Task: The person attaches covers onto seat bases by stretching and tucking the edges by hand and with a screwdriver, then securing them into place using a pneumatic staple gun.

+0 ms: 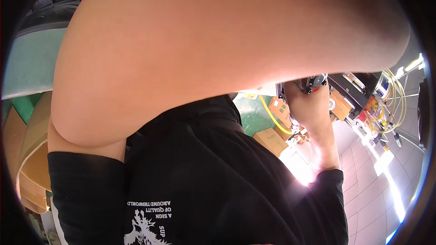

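Observation:
My left forearm [204, 54], bare and very near the camera, sweeps across the upper part of the picture from a black sleeve at the left. No fingers of my left hand show; its far end fades into shadow at the upper right. Beneath the forearm's lower edge, at the right, my right hand [303, 104] is partly hidden. It is closed around a dark tool [312, 83] with grey and red parts. Most of that tool is hidden behind my left forearm, so its kind cannot be made out.
Cardboard boxes [270, 141] stand on the green surface [254, 115] past my black shirt, beside a yellow hose [271, 115]. A black rack [359, 88] and coiled pale tubing [399, 104] are at the right. Brown cardboard [34, 168] and a grey-green panel [34, 61] lie at the left.

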Demonstrator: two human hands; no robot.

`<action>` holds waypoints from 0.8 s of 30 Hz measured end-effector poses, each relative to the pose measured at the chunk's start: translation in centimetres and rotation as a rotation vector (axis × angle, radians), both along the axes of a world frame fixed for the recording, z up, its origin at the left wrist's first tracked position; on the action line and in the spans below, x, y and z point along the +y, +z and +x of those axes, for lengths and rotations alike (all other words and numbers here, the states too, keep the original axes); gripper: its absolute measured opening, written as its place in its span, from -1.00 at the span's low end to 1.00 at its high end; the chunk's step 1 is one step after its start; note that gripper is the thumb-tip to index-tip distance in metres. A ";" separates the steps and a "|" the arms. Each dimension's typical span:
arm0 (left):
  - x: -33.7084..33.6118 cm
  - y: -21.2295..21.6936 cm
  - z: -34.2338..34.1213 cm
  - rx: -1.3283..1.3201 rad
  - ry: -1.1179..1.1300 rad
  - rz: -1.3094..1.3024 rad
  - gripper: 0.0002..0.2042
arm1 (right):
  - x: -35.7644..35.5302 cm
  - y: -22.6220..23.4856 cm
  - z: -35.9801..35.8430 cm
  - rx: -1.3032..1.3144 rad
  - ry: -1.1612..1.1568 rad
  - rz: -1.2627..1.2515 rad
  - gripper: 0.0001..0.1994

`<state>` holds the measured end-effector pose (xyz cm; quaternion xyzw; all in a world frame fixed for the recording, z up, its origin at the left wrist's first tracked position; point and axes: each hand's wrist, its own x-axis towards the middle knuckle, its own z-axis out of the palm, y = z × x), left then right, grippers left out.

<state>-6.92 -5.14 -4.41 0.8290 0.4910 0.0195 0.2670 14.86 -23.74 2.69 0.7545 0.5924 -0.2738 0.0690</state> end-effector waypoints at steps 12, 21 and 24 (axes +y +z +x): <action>-2.6 6.6 2.8 0.080 -0.109 0.086 -0.75 | 1.0 0.0 -0.5 -0.128 -0.223 -0.036 -0.76; -2.7 9.6 4.2 0.069 -0.219 0.192 -0.65 | -4.0 4.4 2.1 0.065 -0.440 0.167 -0.71; -0.6 8.2 3.6 0.062 -0.275 0.173 -0.60 | -6.3 3.4 7.0 -0.049 -0.369 0.202 -0.73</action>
